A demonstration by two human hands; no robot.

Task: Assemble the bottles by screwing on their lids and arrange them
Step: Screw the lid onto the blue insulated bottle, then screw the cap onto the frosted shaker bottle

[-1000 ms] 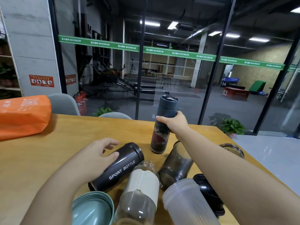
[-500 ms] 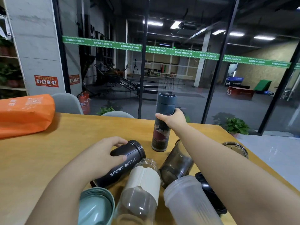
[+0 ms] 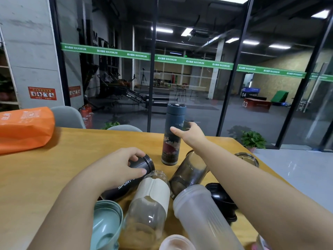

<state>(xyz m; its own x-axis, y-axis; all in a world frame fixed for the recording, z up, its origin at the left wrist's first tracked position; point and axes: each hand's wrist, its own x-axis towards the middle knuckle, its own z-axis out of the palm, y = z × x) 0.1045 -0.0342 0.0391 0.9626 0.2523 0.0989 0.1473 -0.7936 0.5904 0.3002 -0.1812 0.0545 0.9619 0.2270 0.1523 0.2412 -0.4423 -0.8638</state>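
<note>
A single wide-angle camera sits on the person's head, looking forward and slightly down across the wooden bench [image 3: 54,170]. Both forearms reach into view from the bottom edge, close to the lens. Straight ahead, beyond the bench's far edge, stands a glass wall [image 3: 198,87].

Wooden table [image 3: 45,170] before glass wall [image 3: 189,78] with green stripe [image 3: 180,60]

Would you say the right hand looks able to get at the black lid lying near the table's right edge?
Probably yes: the black lid lies uncovered just beneath the right hand's forearm, though the hand first must leave the upright blue flask.
</note>
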